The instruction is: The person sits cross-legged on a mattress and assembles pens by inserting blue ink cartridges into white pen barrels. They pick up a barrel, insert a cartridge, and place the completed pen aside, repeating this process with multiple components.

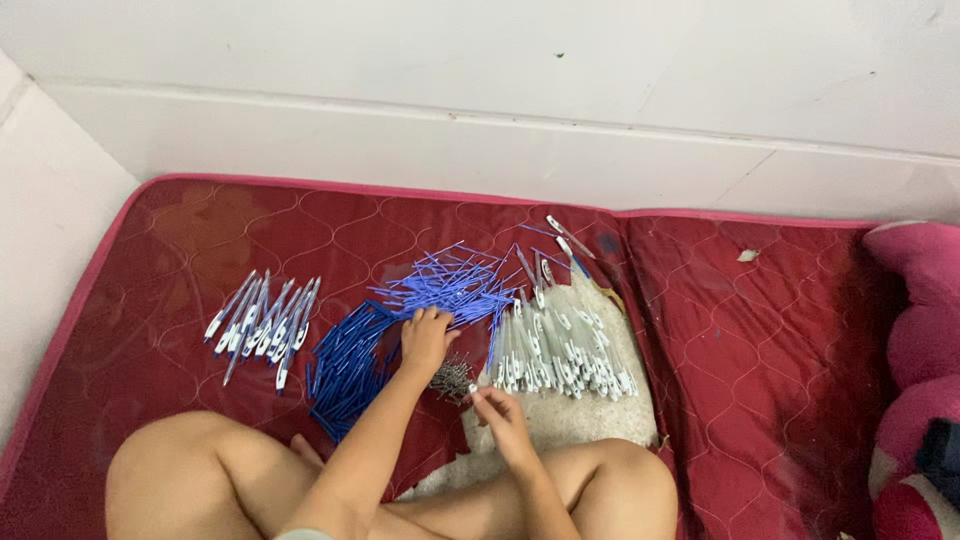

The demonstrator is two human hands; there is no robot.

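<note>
Blue refills [450,283] lie in a loose heap on the red mattress [200,240], directly under and just beyond the left hand [427,335], whose fingers curl down onto the heap's near edge; whether it grips any I cannot tell. Dark blue caps pile [350,365] just left of that hand. Right hand [500,418] pinched on a small white piece, beside the small metal springs [452,378]. White pen barrels [560,350] just beyond it. Assembled pens [262,325] well apart, far left.

quilted cloth mattress [760,330], glossy plastic refills [450,285]
</note>
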